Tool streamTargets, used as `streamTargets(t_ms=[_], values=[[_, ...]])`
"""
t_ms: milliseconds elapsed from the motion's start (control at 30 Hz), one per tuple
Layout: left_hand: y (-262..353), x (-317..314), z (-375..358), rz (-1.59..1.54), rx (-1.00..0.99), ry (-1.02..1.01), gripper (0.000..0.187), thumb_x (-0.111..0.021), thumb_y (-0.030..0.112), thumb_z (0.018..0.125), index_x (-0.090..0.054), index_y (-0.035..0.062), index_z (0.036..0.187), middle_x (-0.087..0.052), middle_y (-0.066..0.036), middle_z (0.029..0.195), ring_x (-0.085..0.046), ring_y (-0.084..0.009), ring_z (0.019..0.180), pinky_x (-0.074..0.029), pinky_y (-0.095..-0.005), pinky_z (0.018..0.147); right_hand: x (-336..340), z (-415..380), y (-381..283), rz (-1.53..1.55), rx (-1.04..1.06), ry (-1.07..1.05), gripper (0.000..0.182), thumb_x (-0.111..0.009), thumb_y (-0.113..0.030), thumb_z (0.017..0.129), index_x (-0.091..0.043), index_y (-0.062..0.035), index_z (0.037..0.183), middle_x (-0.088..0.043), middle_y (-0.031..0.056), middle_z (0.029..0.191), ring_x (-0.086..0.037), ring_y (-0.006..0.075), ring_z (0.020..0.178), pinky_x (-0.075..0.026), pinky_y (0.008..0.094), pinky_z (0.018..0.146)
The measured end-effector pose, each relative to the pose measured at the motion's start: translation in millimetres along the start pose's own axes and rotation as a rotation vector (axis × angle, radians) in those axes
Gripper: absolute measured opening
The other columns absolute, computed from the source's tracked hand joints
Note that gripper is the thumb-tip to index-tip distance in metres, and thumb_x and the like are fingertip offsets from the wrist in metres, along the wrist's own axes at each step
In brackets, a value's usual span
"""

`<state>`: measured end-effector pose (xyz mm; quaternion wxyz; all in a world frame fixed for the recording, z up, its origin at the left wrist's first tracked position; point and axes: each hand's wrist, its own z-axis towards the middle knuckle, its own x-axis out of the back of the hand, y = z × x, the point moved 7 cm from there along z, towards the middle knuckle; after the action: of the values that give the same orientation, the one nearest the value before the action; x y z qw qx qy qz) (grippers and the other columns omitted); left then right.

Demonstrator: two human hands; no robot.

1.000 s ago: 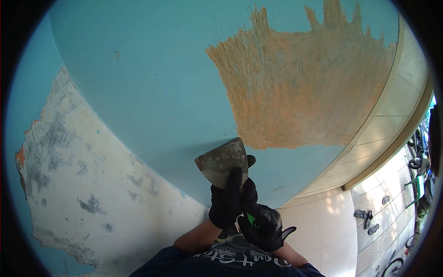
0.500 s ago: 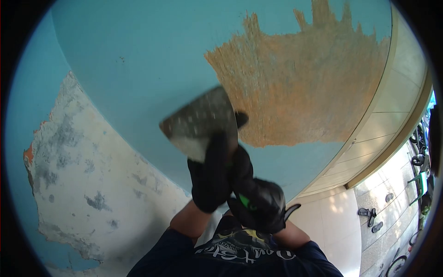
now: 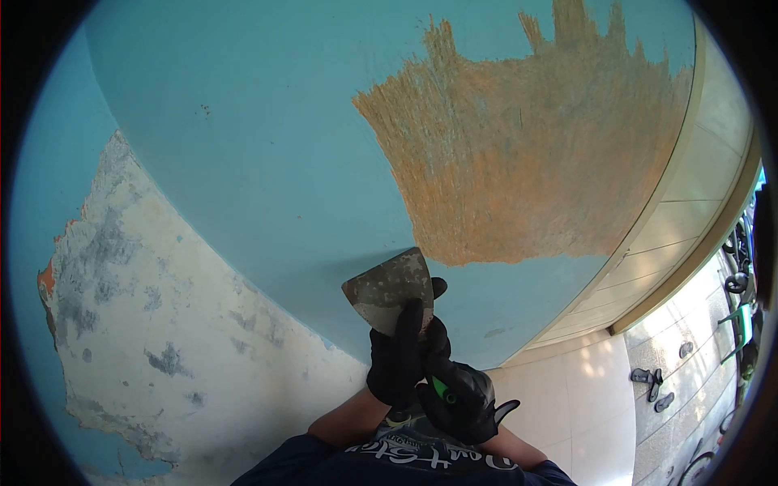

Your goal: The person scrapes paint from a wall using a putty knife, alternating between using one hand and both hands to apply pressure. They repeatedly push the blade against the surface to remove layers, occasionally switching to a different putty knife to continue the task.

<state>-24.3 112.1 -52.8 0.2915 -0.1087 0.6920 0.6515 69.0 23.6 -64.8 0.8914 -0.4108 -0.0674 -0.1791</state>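
Looking down past a person's dark printed shirt (image 3: 442,455), two hands in black gloves hold a scraper (image 3: 389,293) against or just off a light blue wall (image 3: 243,97); contact with the paint cannot be told. The scraper has a wide, fan-shaped, mottled gray blade, its broad edge turned up and to the left. The left hand (image 3: 395,366) has its grip closed around the lower part of the scraper, one finger laid flat along the blade's face. The right hand (image 3: 462,398) is beside it, touching, its grip closed on the handle, with green and black showing at the palm. A dark gloved fingertip shows past the blade's right side. The blade's upper right corner is at the lower left corner of a large, rough orange-brown patch (image 3: 535,154), streaked and ragged along its top and left edges. To the left, a white area (image 3: 162,324) with gray blotches and a broken, partly orange border meets the blue. On the right are a curved beige tiled band (image 3: 648,259), a pale floor (image 3: 579,389), dark sandals (image 3: 652,385) on gray paving, and a green object (image 3: 741,328) too small to identify.
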Motion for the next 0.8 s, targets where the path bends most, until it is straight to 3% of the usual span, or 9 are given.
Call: streamTargets(t_ms=[300,467,567,633,700,767,800], values=[[-2,4,3,0.008,0.019,-0.010,0.047,-0.051,0.035,0.108,-0.051,-0.0012,0.138,-0.051,-0.003,0.056,-0.047,-0.0132,0.043,-0.038,-0.0279,0.042,-4,0,3,-0.037,0.017,-0.013,0.048,-0.079,-0.006,0.081,-0.063,-0.0049,0.126,-0.066,0.0125,0.069,-0.065,0.0310,0.055,-0.049,0.0397,0.049],[5,-3,7,-0.003,0.013,-0.058,0.048,-0.051,0.034,0.107,-0.051,-0.0018,0.138,-0.047,-0.003,0.054,-0.043,-0.0127,0.041,-0.036,-0.0280,0.042,-2,9,-5,0.012,0.015,0.034,0.040,-0.080,-0.007,0.079,-0.068,-0.0050,0.118,-0.066,0.0124,0.071,-0.065,0.0322,0.057,-0.050,0.0400,0.051],[30,-6,23,0.027,-0.082,-0.022,0.049,-0.050,0.035,0.107,-0.049,-0.0025,0.139,-0.044,-0.002,0.053,-0.040,-0.0121,0.041,-0.035,-0.0283,0.042,-4,40,-3,-0.210,0.052,-0.061,0.037,-0.081,-0.007,0.075,-0.069,-0.0033,0.111,-0.066,0.0138,0.077,-0.067,0.0339,0.067,-0.052,0.0408,0.058],[77,-31,30,-0.066,-0.241,-0.222,0.055,-0.054,0.037,0.107,-0.048,-0.0050,0.142,-0.053,-0.004,0.060,-0.051,-0.0122,0.049,-0.042,-0.0284,0.048,2,70,-25,-0.102,0.092,-0.027,0.035,-0.081,-0.009,0.075,-0.070,-0.0043,0.108,-0.068,0.0135,0.080,-0.067,0.0348,0.068,-0.052,0.0401,0.058],[90,-39,21,-0.076,-0.267,-0.269,0.056,-0.053,0.037,0.107,-0.048,-0.0055,0.142,-0.053,-0.004,0.060,-0.051,-0.0124,0.049,-0.042,-0.0282,0.048,9,84,-44,-0.090,0.211,-0.017,0.036,-0.082,-0.009,0.075,-0.069,-0.0041,0.108,-0.070,0.0137,0.083,-0.068,0.0357,0.069,-0.052,0.0400,0.059],[86,-41,10,-0.081,-0.287,-0.312,0.056,-0.053,0.036,0.107,-0.047,-0.0061,0.143,-0.053,-0.004,0.060,-0.051,-0.0125,0.049,-0.042,-0.0281,0.048,8,62,-42,-0.088,0.187,-0.066,0.040,-0.082,-0.007,0.073,-0.069,-0.0032,0.110,-0.071,0.0156,0.086,-0.070,0.0363,0.073,-0.054,0.0407,0.062],[66,-29,4,-0.038,-0.227,-0.236,0.053,-0.051,0.036,0.107,-0.048,-0.0043,0.141,-0.050,-0.003,0.057,-0.047,-0.0124,0.045,-0.039,-0.0280,0.045,5,48,-34,-0.062,0.123,-0.086,0.041,-0.082,-0.006,0.073,-0.068,-0.0025,0.112,-0.071,0.0163,0.087,-0.071,0.0364,0.075,-0.055,0.0411,0.064]])
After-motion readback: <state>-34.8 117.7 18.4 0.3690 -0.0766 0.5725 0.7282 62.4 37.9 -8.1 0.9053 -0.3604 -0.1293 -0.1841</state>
